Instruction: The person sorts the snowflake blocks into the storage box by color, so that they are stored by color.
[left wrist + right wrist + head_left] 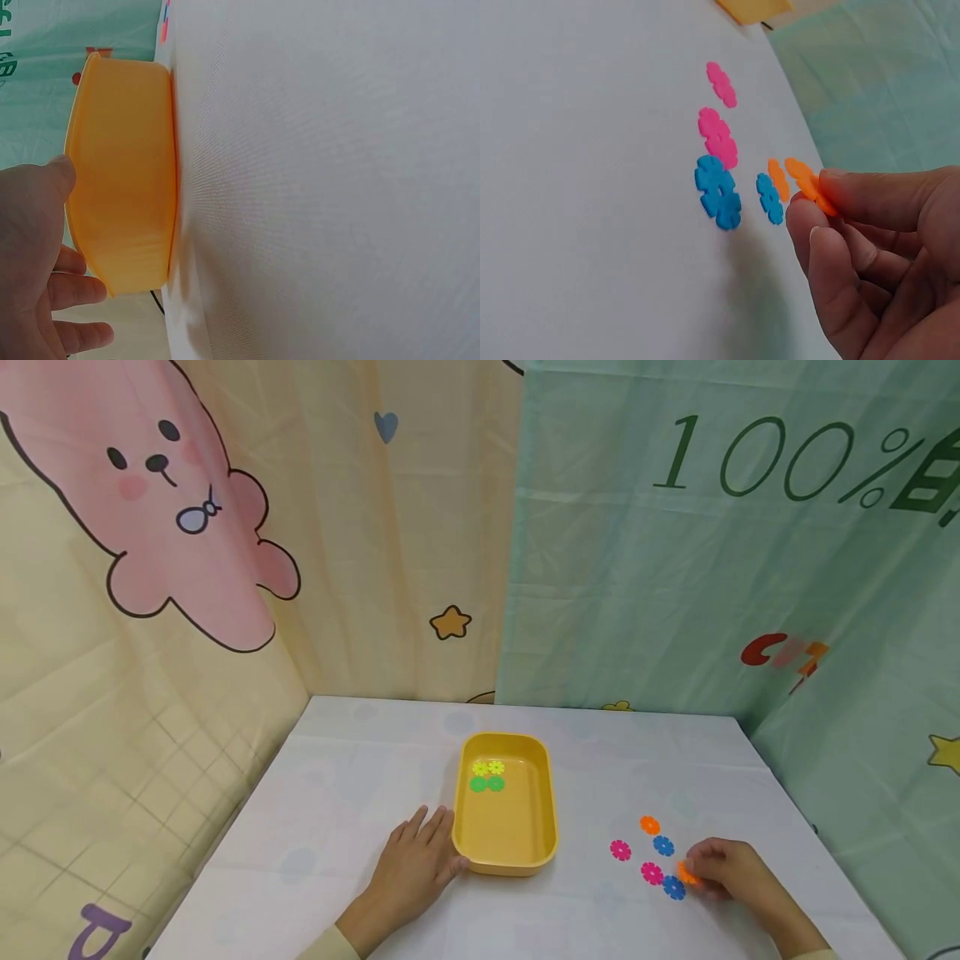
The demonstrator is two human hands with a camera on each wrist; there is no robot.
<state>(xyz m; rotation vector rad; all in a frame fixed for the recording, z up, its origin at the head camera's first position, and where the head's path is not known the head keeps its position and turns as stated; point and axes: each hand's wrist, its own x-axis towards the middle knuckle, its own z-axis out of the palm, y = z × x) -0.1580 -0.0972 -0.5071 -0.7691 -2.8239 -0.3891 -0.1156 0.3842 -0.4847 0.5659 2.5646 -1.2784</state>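
My right hand [733,870] pinches an orange flower-shaped plastic disc [810,186] between thumb and fingertips, raised slightly off the table in the right wrist view. Beside it lie two blue discs [674,887], two pink discs [652,873] and another orange disc [649,825]. My left hand [415,866] rests against the left side of a yellow tray [517,847], fingers extended and thumb by the near corner. Inside the tray, toward its far left, two yellow discs [496,767] sit just behind two green discs [496,783].
A white cloth-covered table [360,752] carries everything. Printed curtains, one cream [360,568] and one green [637,593], hang behind it and along its sides. The tray stands between the two hands, left of the loose discs.
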